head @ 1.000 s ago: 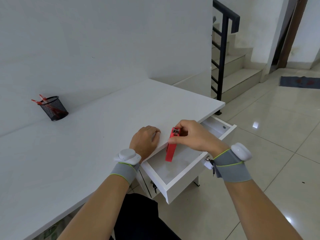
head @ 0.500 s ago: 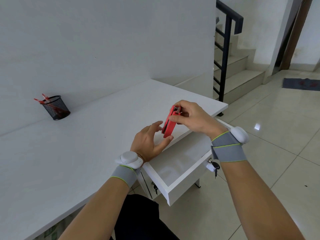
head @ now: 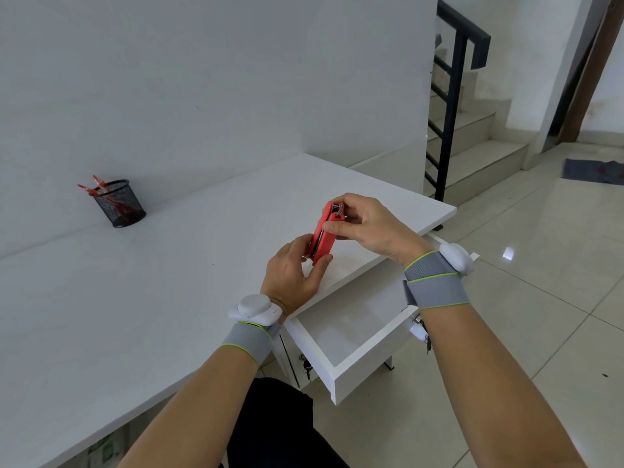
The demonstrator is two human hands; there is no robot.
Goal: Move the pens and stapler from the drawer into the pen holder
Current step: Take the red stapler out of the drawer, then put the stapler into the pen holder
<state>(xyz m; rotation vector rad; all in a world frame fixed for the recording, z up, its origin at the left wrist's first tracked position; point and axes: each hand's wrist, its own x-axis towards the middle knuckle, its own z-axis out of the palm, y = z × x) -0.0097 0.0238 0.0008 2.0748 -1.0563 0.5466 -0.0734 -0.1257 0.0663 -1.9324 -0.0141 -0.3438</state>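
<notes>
Both hands hold the red stapler (head: 323,235) upright above the white desk (head: 141,285): the right hand (head: 366,228) pinches its upper end, near the metal head, between thumb and fingers, while the left hand (head: 293,279), just below and to the left of the right, is curled loosely around its lower end with thumb and fingertips touching it. Below and to the right of the left hand the white drawer (head: 358,332) stands pulled out, its visible floor bare. Far off to the left of both hands, well apart near the wall, the black mesh pen holder (head: 120,204) stands on the desk with red pens (head: 98,187) leaning out of it.
</notes>
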